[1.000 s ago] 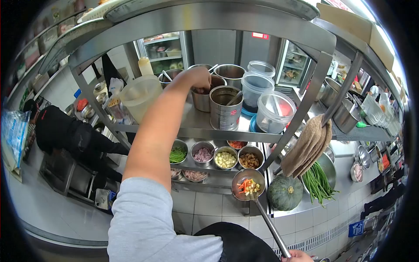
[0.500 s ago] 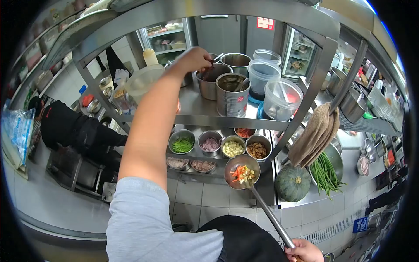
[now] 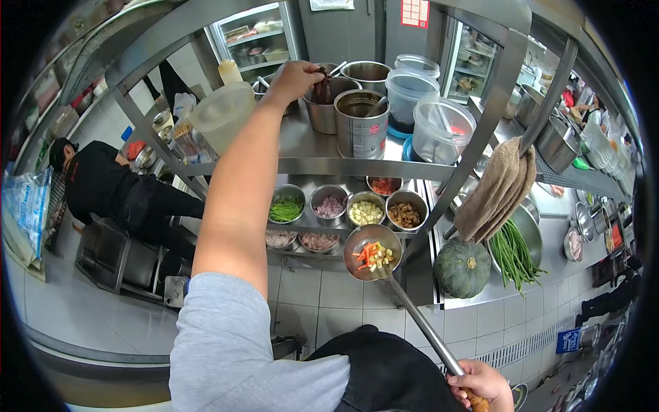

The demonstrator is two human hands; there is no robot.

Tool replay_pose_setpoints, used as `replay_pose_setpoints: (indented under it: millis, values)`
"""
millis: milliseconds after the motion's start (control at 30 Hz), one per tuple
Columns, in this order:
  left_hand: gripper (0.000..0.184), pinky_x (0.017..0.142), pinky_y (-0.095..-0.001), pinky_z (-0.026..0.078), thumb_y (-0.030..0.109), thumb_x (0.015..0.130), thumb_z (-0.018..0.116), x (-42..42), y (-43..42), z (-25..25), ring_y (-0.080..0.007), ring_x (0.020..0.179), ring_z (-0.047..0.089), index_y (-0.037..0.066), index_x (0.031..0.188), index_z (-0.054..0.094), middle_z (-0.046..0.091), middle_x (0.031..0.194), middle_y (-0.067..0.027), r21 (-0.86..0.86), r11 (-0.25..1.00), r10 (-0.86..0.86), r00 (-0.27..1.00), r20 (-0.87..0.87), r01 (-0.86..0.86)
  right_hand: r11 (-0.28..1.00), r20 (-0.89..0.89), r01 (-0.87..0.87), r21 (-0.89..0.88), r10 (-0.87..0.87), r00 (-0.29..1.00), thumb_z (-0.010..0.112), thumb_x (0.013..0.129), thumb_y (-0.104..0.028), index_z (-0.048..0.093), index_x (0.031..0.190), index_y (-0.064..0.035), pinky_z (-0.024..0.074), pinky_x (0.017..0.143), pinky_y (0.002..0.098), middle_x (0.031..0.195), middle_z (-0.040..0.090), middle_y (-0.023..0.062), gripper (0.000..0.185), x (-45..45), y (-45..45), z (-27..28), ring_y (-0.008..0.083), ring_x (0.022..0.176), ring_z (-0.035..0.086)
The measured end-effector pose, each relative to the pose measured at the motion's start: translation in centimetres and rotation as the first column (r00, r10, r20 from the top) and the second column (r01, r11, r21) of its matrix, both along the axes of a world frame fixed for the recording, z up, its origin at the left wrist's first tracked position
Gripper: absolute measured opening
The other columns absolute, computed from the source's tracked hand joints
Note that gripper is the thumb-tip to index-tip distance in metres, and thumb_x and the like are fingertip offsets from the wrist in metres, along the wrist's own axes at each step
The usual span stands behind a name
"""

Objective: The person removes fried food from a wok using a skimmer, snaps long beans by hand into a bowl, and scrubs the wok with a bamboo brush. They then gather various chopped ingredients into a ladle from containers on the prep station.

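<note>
My left hand (image 3: 294, 81) is raised at the upper shelf, fingers pinched on dark reddish-brown pieces (image 3: 321, 88) that look like dried chillies. They hang over the mouth of a steel pot (image 3: 320, 118). Beside that pot stands a large tin can (image 3: 362, 134) with a utensil in it. Low at the right, my right hand (image 3: 482, 383) is closed round the handle end of a long ladle (image 3: 424, 325). The ladle's bowl holds orange-red strips and pale yellow chopped pieces (image 3: 375, 257), and hangs in front of the lower shelf.
Steel bowls of chopped greens (image 3: 285, 209), sliced shallots (image 3: 329, 206), pale chopped pieces (image 3: 365, 211) and brown pieces (image 3: 405, 214) line the lower shelf. A brown towel (image 3: 500, 189) hangs by a green pumpkin (image 3: 461, 268). A person in black (image 3: 113, 182) works at the left.
My left hand has lifted slightly, drawing the dark pieces up into view above the pot. The ladle has shifted a little up and left, still in my right hand.
</note>
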State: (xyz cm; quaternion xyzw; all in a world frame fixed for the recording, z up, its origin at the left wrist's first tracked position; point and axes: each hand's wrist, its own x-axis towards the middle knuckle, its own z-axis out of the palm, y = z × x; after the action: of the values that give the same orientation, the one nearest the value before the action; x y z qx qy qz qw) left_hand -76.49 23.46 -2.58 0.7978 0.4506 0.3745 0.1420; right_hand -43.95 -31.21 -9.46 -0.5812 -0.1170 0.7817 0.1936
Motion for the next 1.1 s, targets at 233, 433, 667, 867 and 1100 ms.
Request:
replay_pose_setpoints:
  millis: [233, 433, 667, 867, 1100]
  values:
    - [0.035, 0.069, -0.0279, 0.048, 0.034, 0.082, 0.069, 0.0, -0.7, -0.1, -0.0117, 0.073, 0.062, 0.006, 0.103, 0.071, 0.070, 0.081, -0.0063, 0.229, 0.958, 0.167, 0.985, 0.041, -0.172, 1.000, -0.078, 0.012, 0.015, -0.011, 0.997, 0.063, 0.086, -0.009, 0.052, 0.085, -0.0034, 0.0392, 0.038, 0.0261, 0.058, 0.050, 0.0061, 0.012, 1.2, -0.7, -1.5, 0.0140, 0.042, 0.048]
    - [0.038, 0.065, -0.0242, 0.044, 0.032, 0.085, 0.069, -1.8, -10.2, 4.0, -0.0084, 0.068, 0.055, 0.002, 0.108, 0.069, 0.067, 0.080, -0.0020, 0.175, 0.978, 0.056, 0.949, 0.311, -0.115, 0.999, -0.072, 0.021, 0.044, -0.017, 0.997, 0.065, 0.085, -0.009, 0.051, 0.084, -0.0040, 0.0394, 0.039, 0.0251, 0.056, 0.050, 0.0038, 0.014, 1.4, -0.9, -1.3, 0.0125, 0.041, 0.047]
    - [0.029, 0.071, -0.0221, 0.047, 0.017, 0.085, 0.068, 0.9, -27.3, -3.4, -0.0093, 0.078, 0.061, -0.004, 0.105, 0.067, 0.069, 0.086, -0.0065, -0.133, 0.990, 0.075, 0.962, 0.262, -0.041, 0.996, -0.098, 0.011, 0.092, -0.002, 0.995, 0.065, 0.081, -0.009, 0.051, 0.082, -0.0029, 0.0374, 0.036, 0.0259, 0.055, 0.048, 0.0056, 0.015, 2.1, -1.6, -2.1, 0.0134, 0.039, 0.044]
    - [0.024, 0.075, -0.0306, 0.052, 0.008, 0.082, 0.067, 6.1, -28.3, -15.3, -0.0196, 0.083, 0.068, -0.002, 0.103, 0.066, 0.071, 0.090, -0.0140, -0.428, 0.896, -0.136, 0.991, -0.019, 0.115, 0.993, -0.062, -0.020, 0.117, 0.028, 0.998, 0.065, 0.084, -0.011, 0.051, 0.082, -0.0039, 0.0385, 0.038, 0.0240, 0.056, 0.049, 0.0036, 0.016, 2.8, -2.2, -2.4, 0.0119, 0.039, 0.045]
    - [0.022, 0.077, -0.0331, 0.052, 0.009, 0.081, 0.065, 7.3, -28.9, -15.7, -0.0256, 0.084, 0.068, -0.002, 0.101, 0.067, 0.070, 0.093, -0.0173, -0.398, 0.909, -0.201, 0.968, -0.151, 0.127, 0.995, -0.065, -0.002, 0.097, 0.008, 0.998, 0.065, 0.084, -0.010, 0.050, 0.082, -0.0039, 0.0384, 0.037, 0.0246, 0.055, 0.049, 0.0036, 0.016, 3.8, -3.2, -3.0, 0.0124, 0.039, 0.046]
